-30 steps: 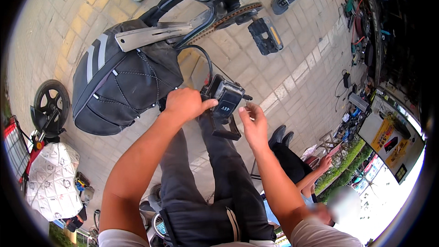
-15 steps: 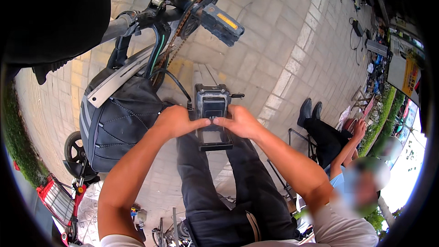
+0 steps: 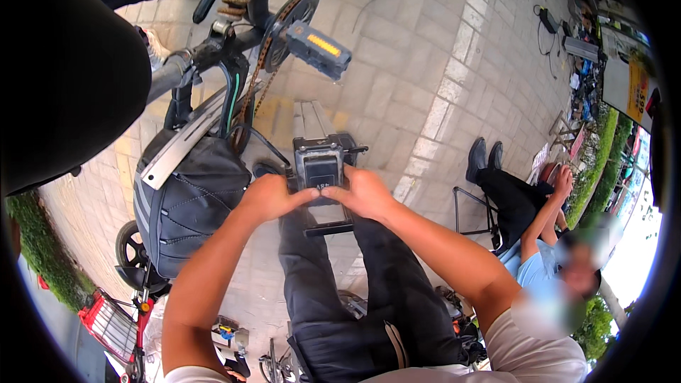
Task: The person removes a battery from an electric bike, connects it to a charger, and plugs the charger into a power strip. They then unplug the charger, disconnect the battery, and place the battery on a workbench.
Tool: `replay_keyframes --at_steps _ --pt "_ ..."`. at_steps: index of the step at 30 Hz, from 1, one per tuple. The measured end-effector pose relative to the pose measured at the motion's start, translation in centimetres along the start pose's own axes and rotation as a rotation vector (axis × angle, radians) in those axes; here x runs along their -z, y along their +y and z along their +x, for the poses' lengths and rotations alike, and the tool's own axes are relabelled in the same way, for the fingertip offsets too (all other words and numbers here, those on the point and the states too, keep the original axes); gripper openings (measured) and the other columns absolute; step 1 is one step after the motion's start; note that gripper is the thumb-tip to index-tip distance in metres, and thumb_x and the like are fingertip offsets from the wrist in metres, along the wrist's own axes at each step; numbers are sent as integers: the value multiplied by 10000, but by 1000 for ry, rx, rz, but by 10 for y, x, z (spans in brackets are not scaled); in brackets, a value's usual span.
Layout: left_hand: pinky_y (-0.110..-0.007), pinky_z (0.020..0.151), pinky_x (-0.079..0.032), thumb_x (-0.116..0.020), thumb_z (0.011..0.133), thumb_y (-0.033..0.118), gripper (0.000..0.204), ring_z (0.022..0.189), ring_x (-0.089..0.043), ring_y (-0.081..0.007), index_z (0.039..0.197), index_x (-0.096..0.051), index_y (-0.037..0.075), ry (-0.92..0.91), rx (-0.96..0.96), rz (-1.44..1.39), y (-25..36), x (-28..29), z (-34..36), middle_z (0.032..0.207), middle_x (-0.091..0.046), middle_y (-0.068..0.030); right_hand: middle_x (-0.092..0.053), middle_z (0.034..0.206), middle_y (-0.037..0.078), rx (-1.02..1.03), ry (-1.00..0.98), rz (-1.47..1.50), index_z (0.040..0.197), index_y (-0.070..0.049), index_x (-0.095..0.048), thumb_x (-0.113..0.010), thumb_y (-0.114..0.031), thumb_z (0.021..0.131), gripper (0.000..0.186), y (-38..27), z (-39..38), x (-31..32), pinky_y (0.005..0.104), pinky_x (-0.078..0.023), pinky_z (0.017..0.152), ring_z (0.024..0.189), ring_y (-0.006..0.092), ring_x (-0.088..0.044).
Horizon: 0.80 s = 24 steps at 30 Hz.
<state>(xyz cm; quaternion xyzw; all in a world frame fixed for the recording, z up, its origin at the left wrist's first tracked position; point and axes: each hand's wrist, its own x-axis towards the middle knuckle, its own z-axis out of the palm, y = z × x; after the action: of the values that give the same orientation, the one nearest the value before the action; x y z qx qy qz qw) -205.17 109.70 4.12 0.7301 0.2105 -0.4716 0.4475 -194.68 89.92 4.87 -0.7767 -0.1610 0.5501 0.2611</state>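
Now both hands have closed in: left hand (image 3: pixel 273 197) and right hand (image 3: pixel 363 193) grip the black battery case (image 3: pixel 320 170), held squarely over the lap.

Black boxy device (image 3: pixel 320 170) with a grey screen panel, gripped between left hand (image 3: pixel 273 197) and right hand (image 3: pixel 365 193). Dark grey trousers (image 3: pixel 369 298) below. Black bag (image 3: pixel 188 206) crossed by pale grey stripes and thin light stitching. Black pedal (image 3: pixel 319 50) with an orange-yellow reflector. Rusty brown chain (image 3: pixel 273 21) on a black chainring. Beige and tan paving (image 3: pixel 418 50) in a brick pattern, with a paler band. Light blue shirt (image 3: pixel 532 269), black shoes (image 3: pixel 484 159). Red cart frame (image 3: pixel 106 319).
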Motion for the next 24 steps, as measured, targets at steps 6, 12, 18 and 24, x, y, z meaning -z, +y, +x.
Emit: replay_keyframes --at_steps 6,12,18,24 --pt "-427 630 -484 -609 845 464 488 689 -651 -335 712 -658 -3 416 87 -36 31 6 -43 652 -628 -184 -643 845 191 346 599 -183 1039 39 -616 -639 -360 878 430 16 3 29 446 -488 712 762 380 -622" --pt "-377 568 -448 -604 901 260 312 569 -577 -250 810 -617 -38 638 159 -365 29 -31 -96 656 -587 -176 -608 693 145 185 42 96 816 12 -612 -517 -380 949 425 62 55 40 406 -465 651 674 294 -603" --pt "-241 465 -359 -599 940 279 299 500 -455 -71 790 -604 21 572 355 -905 35 -115 -129 608 -528 -4 -640 742 99 -493 -182 771 859 -51 -628 -511 -419 955 398 56 71 27 416 -476 619 601 181 -583" --pt "-261 518 -426 -621 911 330 337 544 -520 -102 842 -637 0 418 490 -877 39 -179 -156 644 -581 -48 -659 956 141 -782 -254 754 1118 -24 -602 -592 -435 900 465 16 54 58 427 -506 763 837 270 -638"
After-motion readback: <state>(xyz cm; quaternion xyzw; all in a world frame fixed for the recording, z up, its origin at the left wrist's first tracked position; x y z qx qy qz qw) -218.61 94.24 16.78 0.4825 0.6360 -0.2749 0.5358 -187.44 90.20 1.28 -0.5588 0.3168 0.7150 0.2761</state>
